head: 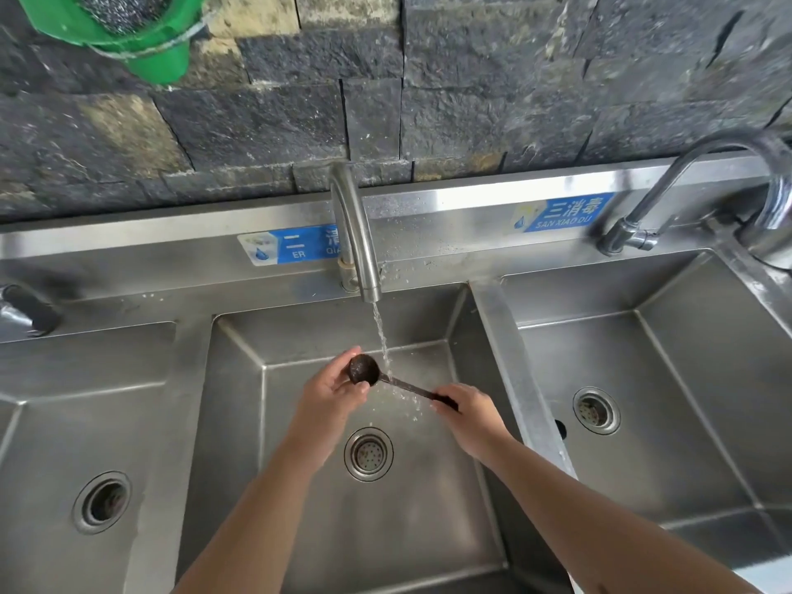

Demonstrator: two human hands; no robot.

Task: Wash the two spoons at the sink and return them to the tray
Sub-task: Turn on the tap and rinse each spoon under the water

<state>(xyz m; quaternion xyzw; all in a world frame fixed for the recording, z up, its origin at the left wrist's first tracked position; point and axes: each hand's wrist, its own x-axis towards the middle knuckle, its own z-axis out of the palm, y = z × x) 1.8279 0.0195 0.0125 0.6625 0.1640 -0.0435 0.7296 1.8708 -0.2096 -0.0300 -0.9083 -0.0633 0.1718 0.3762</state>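
Both hands (332, 394) (469, 415) hold spoon (388, 379) mid-basin (428, 508), clear of walls.

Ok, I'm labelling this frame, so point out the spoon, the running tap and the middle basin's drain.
spoon (364, 370): head view, on its dark bowl.
running tap (358, 233): head view, on the curved spout.
drain (368, 454): head view, on the strainer centre.
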